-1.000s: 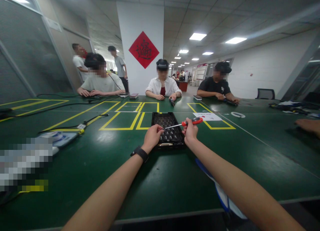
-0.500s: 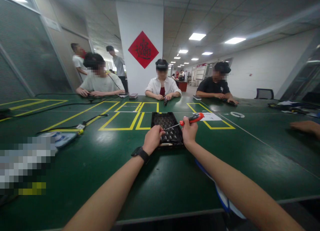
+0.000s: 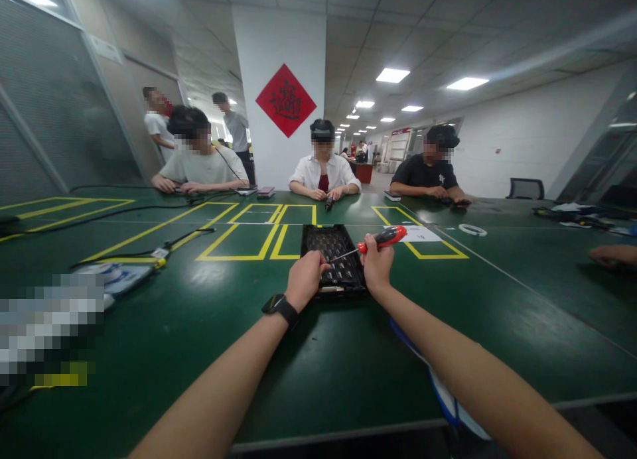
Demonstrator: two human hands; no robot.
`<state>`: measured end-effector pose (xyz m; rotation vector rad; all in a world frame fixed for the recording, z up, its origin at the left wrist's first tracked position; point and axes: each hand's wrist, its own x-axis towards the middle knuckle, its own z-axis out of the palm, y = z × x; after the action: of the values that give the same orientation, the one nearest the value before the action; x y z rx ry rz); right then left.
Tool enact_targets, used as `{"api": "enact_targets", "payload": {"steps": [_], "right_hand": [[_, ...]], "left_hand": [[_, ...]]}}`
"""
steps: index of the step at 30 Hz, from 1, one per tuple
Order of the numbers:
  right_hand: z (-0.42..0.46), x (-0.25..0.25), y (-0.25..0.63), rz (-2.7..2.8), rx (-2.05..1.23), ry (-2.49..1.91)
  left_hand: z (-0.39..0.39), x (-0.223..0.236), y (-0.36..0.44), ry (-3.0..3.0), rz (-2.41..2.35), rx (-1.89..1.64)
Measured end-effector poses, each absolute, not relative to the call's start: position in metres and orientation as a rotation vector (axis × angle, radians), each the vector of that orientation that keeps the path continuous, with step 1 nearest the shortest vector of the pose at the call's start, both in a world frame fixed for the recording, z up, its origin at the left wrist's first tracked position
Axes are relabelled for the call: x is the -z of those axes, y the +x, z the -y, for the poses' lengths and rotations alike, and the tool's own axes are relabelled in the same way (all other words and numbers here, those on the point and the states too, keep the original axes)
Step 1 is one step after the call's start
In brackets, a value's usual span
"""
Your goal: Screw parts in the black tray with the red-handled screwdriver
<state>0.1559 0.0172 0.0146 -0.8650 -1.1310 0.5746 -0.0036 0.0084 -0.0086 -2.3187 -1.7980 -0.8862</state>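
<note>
My right hand [image 3: 377, 266] is closed around a screwdriver [image 3: 391, 237] with a red and black handle, its thin metal shaft pointing left. At the shaft's tip are the pinched fingers of my left hand [image 3: 307, 273]; whether they hold the tip itself or a small bit on it is too small to tell. Beneath both hands lies a black bit case [image 3: 341, 257], open on the table, with rows of small metal pieces inside. A pale strip shows along the case's near edge. Part of the case is hidden behind my left hand.
The green table [image 3: 209, 353] bears yellow tape outlines [image 3: 233, 257]. A white paper [image 3: 421, 233] and a white ring [image 3: 472, 229] lie to the right. Cables and a plastic bag [image 3: 119, 276] are at left. Several people sit opposite; another person's hand [image 3: 614, 255] rests at far right.
My hands and the screwdriver stay nearly where they were, the left fingers having shifted slightly right along the shaft. At far right another person's hand has drawn back a little.
</note>
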Motion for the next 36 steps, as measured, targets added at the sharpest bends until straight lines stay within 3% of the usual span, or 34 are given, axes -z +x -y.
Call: {"api": "enact_targets", "payload": {"steps": [16, 28, 36], "right_hand": [[-0.018, -0.014, 0.145, 1.439, -0.801, -0.685], [-0.01, -0.006, 0.148, 1.505, -0.6, -0.891], [-0.009, -0.006, 0.147, 1.518, -0.652, -0.929]], "left_hand": [[-0.012, 0.004, -0.002, -2.526, 1.52, 0.949], [-0.001, -0.008, 0.001, -2.71, 1.368, 1.006], [0.01, -0.018, 0.005, -2.691, 1.27, 0.825]]}}
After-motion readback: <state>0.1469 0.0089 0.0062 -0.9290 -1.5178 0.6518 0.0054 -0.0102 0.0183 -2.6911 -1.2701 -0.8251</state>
